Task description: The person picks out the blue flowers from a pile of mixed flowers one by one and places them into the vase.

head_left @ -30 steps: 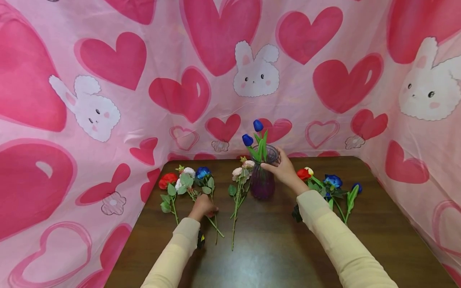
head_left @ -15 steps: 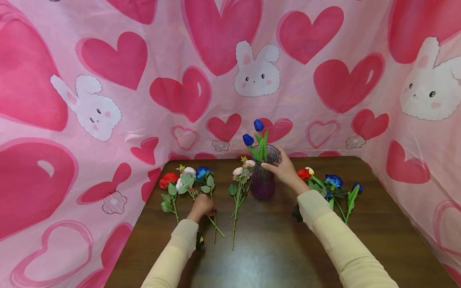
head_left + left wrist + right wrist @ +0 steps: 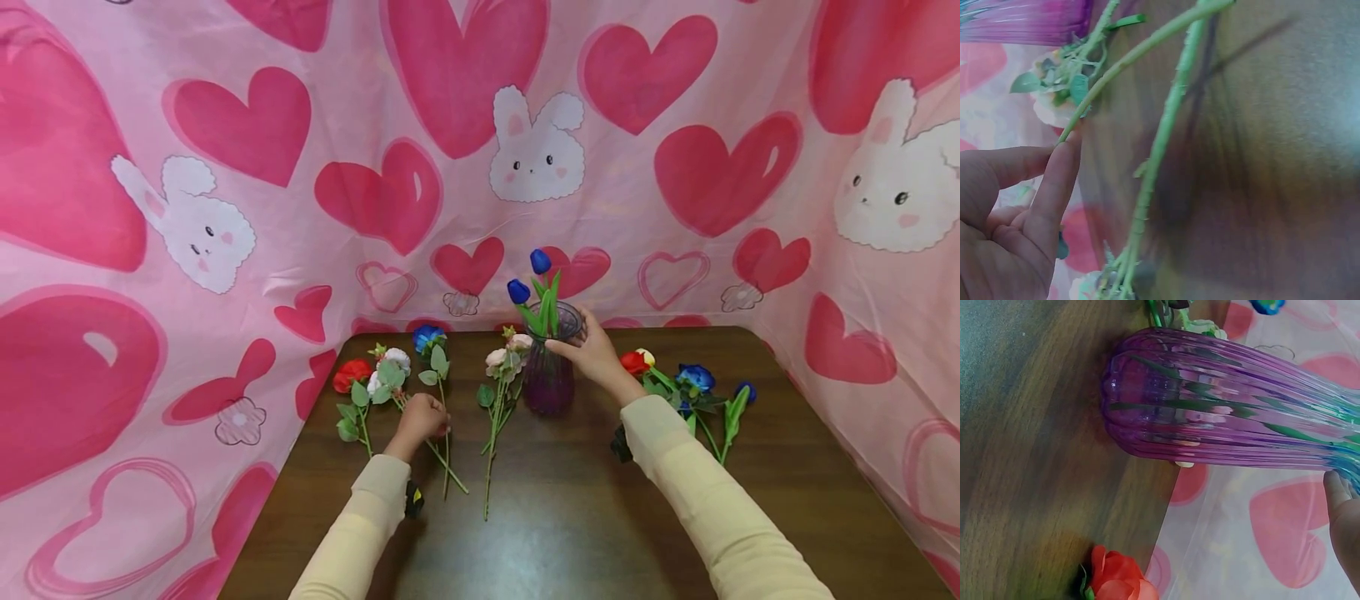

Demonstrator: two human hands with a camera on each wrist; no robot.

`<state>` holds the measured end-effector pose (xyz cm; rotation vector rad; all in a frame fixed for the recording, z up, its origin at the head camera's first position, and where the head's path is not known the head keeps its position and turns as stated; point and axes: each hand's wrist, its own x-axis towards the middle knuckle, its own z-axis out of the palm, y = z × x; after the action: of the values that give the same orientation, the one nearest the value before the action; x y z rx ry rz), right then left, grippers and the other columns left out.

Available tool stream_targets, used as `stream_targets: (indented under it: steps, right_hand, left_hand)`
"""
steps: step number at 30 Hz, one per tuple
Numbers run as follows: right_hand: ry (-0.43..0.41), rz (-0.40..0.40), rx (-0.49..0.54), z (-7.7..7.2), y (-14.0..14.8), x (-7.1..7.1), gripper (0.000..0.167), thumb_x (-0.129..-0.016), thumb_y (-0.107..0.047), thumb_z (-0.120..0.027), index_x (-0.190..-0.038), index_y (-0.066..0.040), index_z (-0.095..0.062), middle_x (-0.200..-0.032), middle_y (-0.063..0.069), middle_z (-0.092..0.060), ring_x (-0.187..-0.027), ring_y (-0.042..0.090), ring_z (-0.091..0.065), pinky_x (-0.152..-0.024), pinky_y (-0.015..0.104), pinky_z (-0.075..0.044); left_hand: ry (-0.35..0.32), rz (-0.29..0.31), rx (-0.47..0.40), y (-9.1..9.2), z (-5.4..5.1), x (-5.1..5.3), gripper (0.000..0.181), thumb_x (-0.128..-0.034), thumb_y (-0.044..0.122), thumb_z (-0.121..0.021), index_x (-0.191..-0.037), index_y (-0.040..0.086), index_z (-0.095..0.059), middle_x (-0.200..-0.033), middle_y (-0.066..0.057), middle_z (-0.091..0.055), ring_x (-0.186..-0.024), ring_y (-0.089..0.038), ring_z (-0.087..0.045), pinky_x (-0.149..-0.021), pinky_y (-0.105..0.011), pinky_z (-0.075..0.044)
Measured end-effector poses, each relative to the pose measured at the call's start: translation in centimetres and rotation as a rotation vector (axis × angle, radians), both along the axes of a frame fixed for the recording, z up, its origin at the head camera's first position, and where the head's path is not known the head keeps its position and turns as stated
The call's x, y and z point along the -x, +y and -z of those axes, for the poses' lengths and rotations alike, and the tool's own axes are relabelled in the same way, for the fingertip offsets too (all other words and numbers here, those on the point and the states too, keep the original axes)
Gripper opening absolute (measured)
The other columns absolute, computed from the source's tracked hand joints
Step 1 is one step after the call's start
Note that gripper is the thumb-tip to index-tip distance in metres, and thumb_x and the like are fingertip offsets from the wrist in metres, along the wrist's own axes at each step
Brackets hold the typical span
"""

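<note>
In the head view my left hand (image 3: 422, 419) pinches the stem of a blue flower (image 3: 428, 337); the left wrist view shows thumb and finger closed on that green stem (image 3: 1124, 62). Beneath it a stem of the white flowers (image 3: 394, 361) crosses on the table. My right hand (image 3: 597, 354) grips the neck of the purple glass vase (image 3: 549, 385), which stands upright with two blue tulips (image 3: 518, 291) in it. In the right wrist view the vase (image 3: 1210, 400) fills the middle, with part of my hand (image 3: 1344, 519) at its neck.
On the brown table (image 3: 540, 517), a red flower (image 3: 351, 375) lies at the far left and pale pink flowers (image 3: 497, 358) lie just left of the vase. To the right are a red flower (image 3: 634, 362), a blue flower (image 3: 695, 377) and a blue tulip (image 3: 746, 392). A patterned cloth stands behind.
My left hand has risen slightly, and the blue flower has shifted up and away from the white ones. The right hand and the vase have stayed in place.
</note>
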<state>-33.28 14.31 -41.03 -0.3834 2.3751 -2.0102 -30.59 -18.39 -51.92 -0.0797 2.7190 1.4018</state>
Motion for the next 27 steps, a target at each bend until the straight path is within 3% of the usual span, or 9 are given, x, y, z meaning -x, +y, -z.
stream_targets:
  steps: [4, 10, 13, 20, 23, 27]
  right_hand:
    - [-0.004, -0.007, -0.005, -0.2, 0.0, 0.0, 0.086, -0.090, -0.011, -0.070, -0.152, 0.002, -0.012, -0.150, 0.028, -0.031, -0.135, 0.040, -0.036, -0.107, 0.048, -0.034]
    - [-0.006, 0.002, -0.041, -0.5, 0.0, -0.1, 0.086, -0.090, -0.013, -0.070, -0.152, 0.001, -0.012, -0.150, 0.027, -0.030, -0.135, 0.039, -0.036, -0.107, 0.048, -0.035]
    - [-0.007, 0.004, -0.047, -0.5, 0.0, -0.1, 0.088, -0.090, -0.014, -0.071, -0.153, 0.001, -0.012, -0.151, 0.027, -0.030, -0.135, 0.039, -0.036, -0.107, 0.048, -0.035]
    - [-0.007, 0.002, -0.014, 1.0, 0.4, 1.5, 0.094, -0.087, -0.016, -0.075, -0.153, -0.001, -0.010, -0.152, 0.026, -0.027, -0.136, 0.039, -0.035, -0.107, 0.049, -0.034]
    - [0.014, 0.013, -0.057, 1.8, 0.7, 2.1, 0.096, -0.087, -0.020, -0.075, -0.154, -0.004, -0.007, -0.155, 0.023, -0.022, -0.139, 0.037, -0.031, -0.108, 0.048, -0.032]
    - [0.080, 0.055, -0.126, 1.5, 1.2, 2.2, 0.096, -0.089, -0.023, -0.073, -0.154, -0.003, -0.005, -0.157, 0.023, -0.017, -0.143, 0.036, -0.022, -0.112, 0.047, -0.025]
  left_hand:
    - [0.033, -0.032, -0.048, 0.3, -0.8, 0.2, 0.007, -0.0825, -0.005, -0.068, -0.076, -0.005, -0.067, -0.063, -0.007, -0.066, -0.054, -0.016, -0.065, -0.053, -0.030, -0.056]
    - [0.098, -0.061, -0.124, 0.9, -2.5, 0.5, 0.005, -0.0847, -0.005, -0.068, -0.082, -0.007, -0.064, -0.069, -0.012, -0.068, -0.059, -0.022, -0.068, -0.063, -0.044, -0.058]
    - [0.124, -0.070, -0.142, 1.2, -3.5, 0.7, 0.004, -0.0870, -0.003, -0.067, -0.086, -0.006, -0.064, -0.072, -0.012, -0.069, -0.060, -0.021, -0.068, -0.065, -0.044, -0.058]
    - [0.212, -0.029, -0.160, 1.8, -5.6, 1.4, 0.006, -0.0905, 0.000, -0.066, -0.093, -0.005, -0.063, -0.079, -0.014, -0.069, -0.065, -0.021, -0.069, -0.067, -0.044, -0.058]
    - [0.249, -0.010, -0.160, 2.3, -6.6, 1.5, 0.009, -0.0902, 0.001, -0.067, -0.095, -0.005, -0.064, -0.081, -0.015, -0.069, -0.067, -0.023, -0.070, -0.067, -0.044, -0.058]
    - [0.310, 0.014, -0.163, 2.9, -8.0, 1.6, 0.012, -0.0898, 0.001, -0.068, -0.098, -0.007, -0.064, -0.081, -0.015, -0.069, -0.069, -0.025, -0.070, -0.066, -0.043, -0.058]
